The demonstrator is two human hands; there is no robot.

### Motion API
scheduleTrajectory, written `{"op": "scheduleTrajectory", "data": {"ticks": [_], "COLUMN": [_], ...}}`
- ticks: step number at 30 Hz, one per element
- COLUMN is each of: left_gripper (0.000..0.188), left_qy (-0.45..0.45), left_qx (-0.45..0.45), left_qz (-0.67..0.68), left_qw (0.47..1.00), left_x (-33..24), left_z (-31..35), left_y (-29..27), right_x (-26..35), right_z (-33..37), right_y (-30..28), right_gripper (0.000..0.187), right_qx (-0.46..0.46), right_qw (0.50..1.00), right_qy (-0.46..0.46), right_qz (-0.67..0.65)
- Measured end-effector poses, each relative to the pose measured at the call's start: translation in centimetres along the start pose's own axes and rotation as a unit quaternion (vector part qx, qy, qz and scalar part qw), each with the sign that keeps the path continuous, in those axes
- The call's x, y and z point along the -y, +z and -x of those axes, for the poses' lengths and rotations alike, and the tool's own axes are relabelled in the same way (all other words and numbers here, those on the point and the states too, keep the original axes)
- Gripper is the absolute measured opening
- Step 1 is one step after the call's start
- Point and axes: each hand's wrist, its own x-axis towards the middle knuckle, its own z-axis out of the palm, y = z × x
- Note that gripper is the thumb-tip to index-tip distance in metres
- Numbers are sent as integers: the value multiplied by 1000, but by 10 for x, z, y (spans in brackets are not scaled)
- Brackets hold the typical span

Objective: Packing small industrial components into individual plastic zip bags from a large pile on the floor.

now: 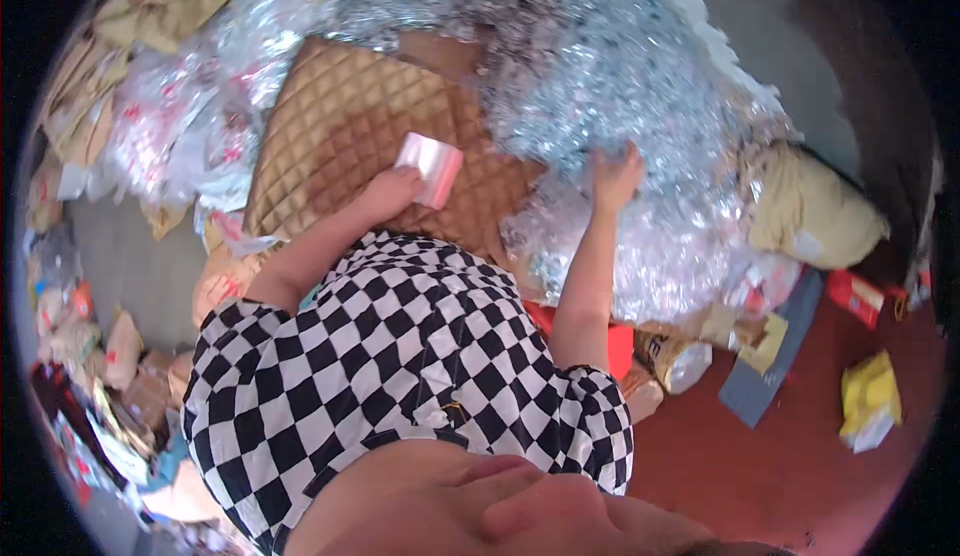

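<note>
My left hand (396,192) is closed on a flat, shiny pink-and-white plastic packet (432,168), gripping its lower left side. Beneath that hand lies a brown quilted mat (340,126) with a diamond pattern. My right hand (617,180) reaches forward at the edge of a large heap of clear, shiny plastic packets (640,86), thumb and fingers apart. I make out nothing held in it. What its fingertips touch among the plastic is unclear.
A stuffed beige sack (812,208) lies right of the heap. On the red floor are a yellow packet (870,398) and a grey flat board (765,376). Assorted bags and packages (125,351) crowd the left side. Brown wrapping (165,1) lies at the far left.
</note>
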Motion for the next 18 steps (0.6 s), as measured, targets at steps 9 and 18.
{"op": "scheduleTrajectory", "data": {"ticks": [9, 18], "left_gripper": [13, 18], "left_qy": [-41, -66], "left_qx": [-187, -175], "left_qz": [122, 251], "left_qw": [974, 950], "left_x": [-17, -27], "left_z": [17, 20], "left_y": [-4, -49], "right_x": [65, 252], "right_z": [-29, -75], "right_y": [-35, 135], "right_gripper": [39, 63], "right_qx": [112, 508], "right_qw": [613, 697], "right_qy": [377, 160], "right_qz": [-685, -481]}}
